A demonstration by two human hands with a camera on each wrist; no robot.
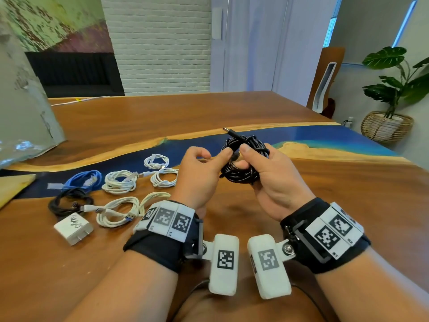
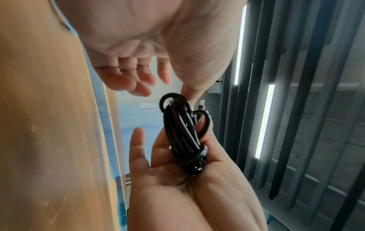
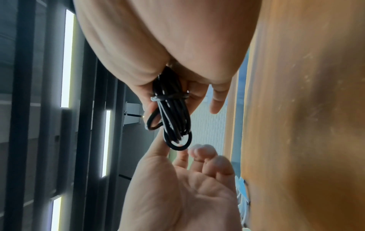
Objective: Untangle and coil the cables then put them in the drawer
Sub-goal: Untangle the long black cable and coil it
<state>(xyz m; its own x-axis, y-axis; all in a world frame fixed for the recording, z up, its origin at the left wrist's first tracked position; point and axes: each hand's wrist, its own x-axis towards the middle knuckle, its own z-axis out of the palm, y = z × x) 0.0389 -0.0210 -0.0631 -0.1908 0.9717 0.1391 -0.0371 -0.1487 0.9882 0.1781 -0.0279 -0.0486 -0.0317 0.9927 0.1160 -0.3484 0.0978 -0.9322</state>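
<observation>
White square wall charger [image 1: 73, 230] nearest, by the left edge of the wooden desk with blue resin strip [image 1: 348, 205]; thin black coil [image 1: 69, 195], blue coil [image 1: 81, 180] and white coiled cables [image 1: 109, 188] just beyond. Above desk middle: right hand [image 1: 276, 182] clamped round the black coiled cable bundle [image 1: 246, 159], clear of the surface. Left hand [image 1: 199, 177] loosely curled, thumb tip touching the bundle. Plug end [image 1: 228, 132] points away

**Head view:** bright, even light enters from the window [image 1: 405, 22] far right of the grip. Soft shadows lie on the table [image 1: 139, 117] beneath it, and straight lines bow near the edges.

**Wrist views:** the black cable [image 2: 181, 132] is slightly blurred and the table beside it smeared. Light strips [image 2: 264, 118] behind the grip glare white.
</observation>
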